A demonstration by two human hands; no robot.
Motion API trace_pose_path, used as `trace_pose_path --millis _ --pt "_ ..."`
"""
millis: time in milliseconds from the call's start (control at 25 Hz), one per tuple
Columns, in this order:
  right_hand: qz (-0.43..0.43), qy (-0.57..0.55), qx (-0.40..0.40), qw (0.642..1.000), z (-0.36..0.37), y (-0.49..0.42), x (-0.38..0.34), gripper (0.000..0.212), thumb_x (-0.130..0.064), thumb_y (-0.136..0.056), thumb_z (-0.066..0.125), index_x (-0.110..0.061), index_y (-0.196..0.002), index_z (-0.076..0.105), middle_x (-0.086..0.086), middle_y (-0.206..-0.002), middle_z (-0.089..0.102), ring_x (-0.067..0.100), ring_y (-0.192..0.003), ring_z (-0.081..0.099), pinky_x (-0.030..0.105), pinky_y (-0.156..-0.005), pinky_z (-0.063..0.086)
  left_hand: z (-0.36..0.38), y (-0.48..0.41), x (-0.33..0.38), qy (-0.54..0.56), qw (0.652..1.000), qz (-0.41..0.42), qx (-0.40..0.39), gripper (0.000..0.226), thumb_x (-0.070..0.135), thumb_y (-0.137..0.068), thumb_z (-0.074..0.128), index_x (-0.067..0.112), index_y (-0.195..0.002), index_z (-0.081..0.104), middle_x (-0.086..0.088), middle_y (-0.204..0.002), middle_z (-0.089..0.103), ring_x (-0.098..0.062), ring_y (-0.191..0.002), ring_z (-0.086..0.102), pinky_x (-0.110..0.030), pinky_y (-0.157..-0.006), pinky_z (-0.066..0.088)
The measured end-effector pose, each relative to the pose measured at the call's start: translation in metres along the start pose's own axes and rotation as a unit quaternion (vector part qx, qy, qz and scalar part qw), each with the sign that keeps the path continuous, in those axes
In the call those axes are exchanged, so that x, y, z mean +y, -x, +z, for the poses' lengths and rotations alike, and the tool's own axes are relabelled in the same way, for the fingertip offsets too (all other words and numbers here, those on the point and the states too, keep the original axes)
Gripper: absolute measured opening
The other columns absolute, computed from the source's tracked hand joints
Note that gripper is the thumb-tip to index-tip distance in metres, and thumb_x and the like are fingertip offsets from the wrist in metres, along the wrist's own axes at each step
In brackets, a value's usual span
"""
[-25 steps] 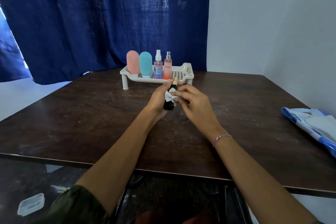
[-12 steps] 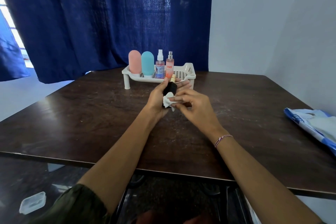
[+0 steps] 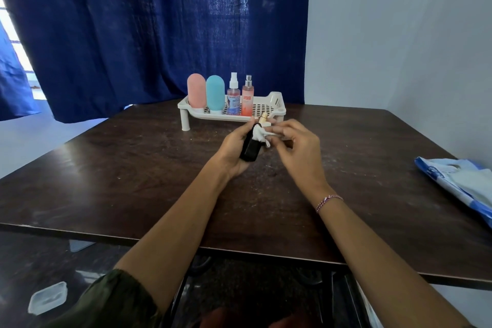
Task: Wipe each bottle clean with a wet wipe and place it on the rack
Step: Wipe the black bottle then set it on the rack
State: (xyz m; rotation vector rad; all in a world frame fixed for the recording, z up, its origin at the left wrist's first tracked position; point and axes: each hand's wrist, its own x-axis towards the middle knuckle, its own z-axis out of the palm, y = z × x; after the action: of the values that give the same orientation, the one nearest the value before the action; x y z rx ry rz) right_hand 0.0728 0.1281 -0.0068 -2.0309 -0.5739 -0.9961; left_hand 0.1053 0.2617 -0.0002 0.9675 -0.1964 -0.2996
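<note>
My left hand (image 3: 234, 149) grips a small black bottle (image 3: 250, 150) with a gold top, tilted above the table. My right hand (image 3: 295, 145) pinches a crumpled white wet wipe (image 3: 259, 137) against the bottle's neck. Behind them stands the white perforated rack (image 3: 266, 109) on short legs. On it stand a pink bottle (image 3: 196, 93), a teal bottle (image 3: 215, 94), a clear spray bottle (image 3: 233, 97) and an orange spray bottle (image 3: 247, 98). The rack's right half holds nothing.
A blue and white wipes pack (image 3: 463, 181) lies at the table's right edge. The dark wooden table (image 3: 133, 181) meets a blue curtain (image 3: 159, 29) at the back. A small clear plastic lid (image 3: 48, 298) lies on the floor at lower left.
The wipe has moved from the bottle's lower body up to its neck, and the bottle now leans with its black body showing below the wipe. Both hands stay in front of the rack.
</note>
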Motion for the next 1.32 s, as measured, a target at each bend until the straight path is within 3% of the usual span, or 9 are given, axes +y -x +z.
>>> trace_pose_path --millis 160,320,480,640,800,960,1120,1320 --pt "0.002 0.001 -0.027 1.000 0.001 0.001 -0.001 0.022 -0.002 -0.080 0.067 -0.005 -0.102 0.069 0.001 -0.104 0.062 0.004 -0.107 0.054 0.020 -0.091 0.049 -0.002 -0.002 -0.001 0.010 1.000 -0.005 0.010 0.027 0.026 -0.099 0.042 0.008 -0.104 0.061 -0.009 -0.091 0.067 -0.015 -0.077 0.064 -0.024 -0.065 0.053" --pt "-0.082 0.025 -0.130 0.988 0.005 0.007 -0.006 0.024 -0.002 -0.078 0.069 -0.008 -0.102 0.070 0.004 -0.102 0.063 0.006 -0.099 0.055 0.014 -0.089 0.047 -0.006 -0.005 0.001 0.070 0.998 -0.002 -0.005 0.039 0.030 -0.101 0.032 0.000 -0.111 0.056 -0.017 -0.114 0.064 -0.025 -0.107 0.063 -0.033 -0.082 0.057" --pt "-0.104 0.047 -0.148 0.982 0.005 0.008 -0.007 0.023 -0.002 -0.078 0.069 -0.008 -0.100 0.070 0.006 -0.100 0.064 0.010 -0.094 0.058 0.014 -0.088 0.044 -0.007 -0.005 0.000 0.069 0.997 -0.021 -0.013 0.044 0.031 -0.100 0.034 -0.002 -0.123 0.052 -0.021 -0.127 0.058 -0.028 -0.116 0.059 -0.035 -0.087 0.055" --pt "-0.047 0.039 -0.049 0.997 0.002 0.004 -0.005 0.022 -0.001 -0.080 0.066 -0.005 -0.102 0.069 0.005 -0.103 0.063 0.006 -0.102 0.054 0.017 -0.093 0.045 0.000 0.001 -0.002 -0.006 1.000 -0.022 -0.006 0.032 0.033 -0.099 0.039 0.009 -0.108 0.060 -0.011 -0.095 0.067 -0.019 -0.083 0.065 -0.034 -0.068 0.057" --pt "0.002 0.050 0.001 0.999 0.000 0.001 -0.003 0.024 -0.003 -0.083 0.064 -0.005 -0.107 0.067 0.003 -0.107 0.061 0.008 -0.103 0.056 0.017 -0.092 0.046 0.007 0.007 -0.004 -0.138 0.990 -0.012 -0.026 0.039 0.044 -0.100 0.029 0.023 -0.108 0.061 -0.005 -0.091 0.068 -0.017 -0.081 0.066 -0.035 -0.057 0.057" --pt "0.022 0.025 -0.001 0.999 0.000 -0.001 0.001 0.028 -0.004 -0.082 0.065 -0.007 -0.110 0.066 0.002 -0.110 0.061 0.013 -0.109 0.056 0.022 -0.092 0.049 0.005 0.004 -0.006 -0.199 0.980 0.007 -0.029 0.051 0.053 -0.098 0.019 0.018 -0.109 0.055 -0.005 -0.072 0.057 -0.010 -0.047 0.049 -0.016 -0.033 0.031" --pt "0.052 0.014 0.003 0.999 0.000 -0.002 0.003 0.028 -0.005 -0.082 0.065 -0.008 -0.110 0.066 0.001 -0.110 0.061 0.010 -0.105 0.057 0.023 -0.090 0.051 0.002 0.003 -0.008 -0.185 0.981 -0.008 -0.058 0.053 0.054 -0.098 0.022 0.012 -0.087 0.054 -0.003 -0.066 0.052 -0.006 -0.041 0.038 -0.014 -0.032 0.020" --pt "0.090 -0.004 0.001 0.996 -0.001 -0.004 0.007 0.021 -0.004 -0.085 0.062 -0.009 -0.104 0.067 0.000 -0.107 0.061 0.013 -0.103 0.058 0.030 -0.091 0.051 -0.001 0.002 -0.008 -0.162 0.983 -0.001 -0.089 0.034 0.038 -0.098 0.032 0.010 -0.090 0.049 -0.003 -0.069 0.049 -0.006 -0.042 0.037 -0.014 -0.032 0.018"
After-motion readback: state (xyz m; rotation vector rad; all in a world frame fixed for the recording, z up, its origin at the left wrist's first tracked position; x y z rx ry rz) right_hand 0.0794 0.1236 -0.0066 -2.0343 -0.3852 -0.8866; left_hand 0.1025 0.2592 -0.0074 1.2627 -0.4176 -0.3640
